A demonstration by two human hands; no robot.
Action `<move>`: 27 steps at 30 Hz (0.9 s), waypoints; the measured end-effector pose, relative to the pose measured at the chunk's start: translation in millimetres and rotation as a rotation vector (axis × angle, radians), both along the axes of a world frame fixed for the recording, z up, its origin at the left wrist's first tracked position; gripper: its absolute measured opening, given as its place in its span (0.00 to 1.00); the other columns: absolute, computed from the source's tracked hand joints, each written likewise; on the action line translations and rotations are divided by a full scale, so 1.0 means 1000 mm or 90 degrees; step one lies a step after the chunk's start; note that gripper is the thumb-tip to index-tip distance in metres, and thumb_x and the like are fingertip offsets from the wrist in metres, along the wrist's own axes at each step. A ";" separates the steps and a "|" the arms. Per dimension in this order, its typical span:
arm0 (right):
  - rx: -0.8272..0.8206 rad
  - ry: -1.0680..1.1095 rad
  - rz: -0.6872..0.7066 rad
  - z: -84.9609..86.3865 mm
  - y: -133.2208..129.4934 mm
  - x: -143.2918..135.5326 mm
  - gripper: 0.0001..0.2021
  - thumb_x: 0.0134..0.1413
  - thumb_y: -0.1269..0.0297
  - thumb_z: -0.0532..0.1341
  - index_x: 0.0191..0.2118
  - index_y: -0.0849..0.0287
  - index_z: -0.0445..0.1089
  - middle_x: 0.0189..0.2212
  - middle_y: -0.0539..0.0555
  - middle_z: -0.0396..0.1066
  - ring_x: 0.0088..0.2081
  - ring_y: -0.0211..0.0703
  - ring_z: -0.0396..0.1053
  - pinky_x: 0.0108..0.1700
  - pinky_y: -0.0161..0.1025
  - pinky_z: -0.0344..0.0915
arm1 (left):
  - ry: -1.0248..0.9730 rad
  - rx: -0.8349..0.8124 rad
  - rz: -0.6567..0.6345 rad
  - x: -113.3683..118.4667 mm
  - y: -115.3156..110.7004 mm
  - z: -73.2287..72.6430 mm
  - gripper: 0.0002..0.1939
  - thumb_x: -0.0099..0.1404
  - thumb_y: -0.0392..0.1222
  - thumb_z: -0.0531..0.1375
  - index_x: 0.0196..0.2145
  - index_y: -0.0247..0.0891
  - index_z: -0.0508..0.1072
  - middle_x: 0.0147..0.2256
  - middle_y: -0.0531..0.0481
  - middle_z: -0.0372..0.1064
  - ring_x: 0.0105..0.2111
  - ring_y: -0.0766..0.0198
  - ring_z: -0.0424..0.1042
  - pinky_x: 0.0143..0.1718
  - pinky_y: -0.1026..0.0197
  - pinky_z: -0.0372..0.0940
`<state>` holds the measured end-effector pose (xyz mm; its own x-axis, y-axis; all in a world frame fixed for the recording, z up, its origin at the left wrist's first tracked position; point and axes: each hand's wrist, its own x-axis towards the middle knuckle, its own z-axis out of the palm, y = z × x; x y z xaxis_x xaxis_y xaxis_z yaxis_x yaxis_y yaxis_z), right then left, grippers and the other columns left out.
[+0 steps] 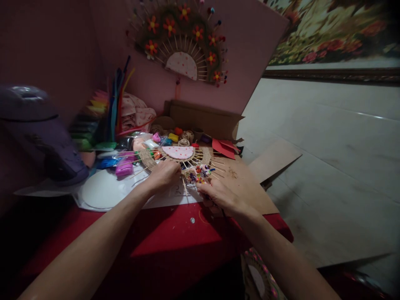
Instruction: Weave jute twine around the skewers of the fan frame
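Observation:
A half-round fan made of thin wooden sticks and woven twine (206, 155) lies on the table, with a white, red-dotted half-disc (178, 152) at its centre. My left hand (165, 175) is closed at the fan's near edge, knuckles up; its fingertips are hidden, so what they grip does not show. Close beside it, my right hand (215, 193) is closed at the near side of a small multicoloured bundle (198, 174), which overlaps the fan's lower sticks. The bundle's exact kind is too small to tell.
Brown cardboard (250, 187) and red sheets (223, 148) lie at the right. A white disc (106, 189), a pink packet (124, 166) and a purple bottle (40, 137) stand or lie leftward. Twine balls (187, 136) are behind. A flowered fan (181, 41) hangs above.

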<state>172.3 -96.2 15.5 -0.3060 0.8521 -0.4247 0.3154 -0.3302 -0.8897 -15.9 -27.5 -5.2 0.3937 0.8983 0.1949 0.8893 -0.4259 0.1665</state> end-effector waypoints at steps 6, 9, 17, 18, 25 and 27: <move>0.025 0.036 -0.039 0.005 -0.001 -0.001 0.12 0.52 0.56 0.57 0.28 0.56 0.55 0.14 0.42 0.53 0.13 0.29 0.48 0.14 0.28 0.44 | -0.003 0.006 -0.005 0.001 -0.001 0.001 0.10 0.59 0.36 0.52 0.28 0.37 0.74 0.32 0.44 0.72 0.34 0.56 0.69 0.32 0.59 0.58; 0.070 0.111 -0.070 0.006 -0.002 0.003 0.14 0.49 0.54 0.60 0.27 0.56 0.55 0.14 0.42 0.54 0.13 0.29 0.49 0.13 0.28 0.45 | -0.001 0.010 -0.012 0.000 -0.002 0.002 0.12 0.59 0.35 0.51 0.28 0.37 0.74 0.32 0.44 0.72 0.34 0.56 0.69 0.32 0.59 0.57; 0.285 -0.070 -0.243 -0.012 0.015 0.063 0.18 0.51 0.46 0.56 0.25 0.56 0.57 0.13 0.44 0.55 0.13 0.32 0.50 0.16 0.32 0.47 | -0.007 0.014 -0.021 -0.001 0.001 -0.002 0.10 0.59 0.36 0.51 0.27 0.37 0.73 0.31 0.45 0.71 0.34 0.58 0.68 0.32 0.60 0.56; 0.332 -0.162 -0.271 -0.016 0.017 0.073 0.19 0.52 0.45 0.54 0.25 0.57 0.58 0.14 0.45 0.56 0.15 0.34 0.53 0.18 0.33 0.49 | -0.011 0.015 -0.023 -0.001 0.001 -0.003 0.10 0.59 0.36 0.51 0.27 0.37 0.72 0.32 0.45 0.71 0.34 0.58 0.67 0.32 0.60 0.55; 0.346 -0.737 -0.256 -0.033 0.022 0.112 0.20 0.59 0.56 0.51 0.51 0.63 0.62 0.47 0.66 0.68 0.46 0.55 0.67 0.40 0.42 0.59 | -0.039 0.035 -0.035 -0.003 0.002 -0.005 0.10 0.59 0.35 0.51 0.27 0.38 0.72 0.32 0.45 0.70 0.35 0.58 0.66 0.33 0.60 0.55; 0.359 -0.784 -0.209 -0.037 0.021 0.110 0.20 0.61 0.57 0.50 0.53 0.64 0.62 0.48 0.67 0.67 0.48 0.55 0.66 0.42 0.43 0.58 | -0.048 0.039 -0.039 -0.002 0.002 -0.005 0.10 0.59 0.36 0.51 0.27 0.38 0.72 0.32 0.45 0.70 0.35 0.58 0.66 0.33 0.60 0.55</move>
<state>282.2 -75.5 -21.4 0.2543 0.9556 0.1486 0.9625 -0.2350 -0.1358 -18.4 -25.9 -10.5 0.4301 0.8583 0.2798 0.8471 -0.4909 0.2039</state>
